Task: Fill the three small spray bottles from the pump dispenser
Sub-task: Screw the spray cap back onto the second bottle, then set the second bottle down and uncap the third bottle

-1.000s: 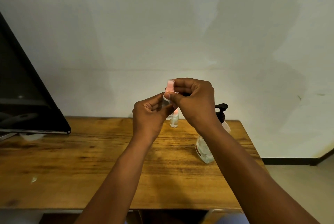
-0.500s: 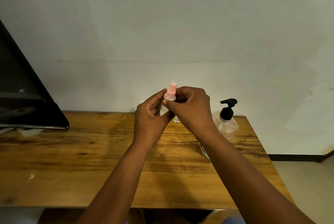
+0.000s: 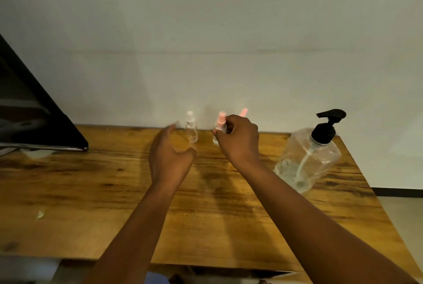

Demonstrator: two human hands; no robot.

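Observation:
My right hand grips a small clear spray bottle with a pink top near the back of the wooden table. Behind that hand only the pink top of another spray bottle shows. A clear spray bottle with a white top stands upright just left of it. My left hand hovers in front of the white-topped bottle with loosely curled fingers and holds nothing. The large clear pump dispenser with a black pump head stands at the right, partly filled with clear liquid.
A black slanted panel covers the table's far left corner. A pale wall runs close behind the bottles. The table's right edge lies just past the dispenser, with floor beyond. A small shiny scrap lies at the front left.
The left hand has let go of the pink-topped bottle and dropped away to the left. The right hand has carried that bottle down and back toward the table's rear. The view has tilted down.

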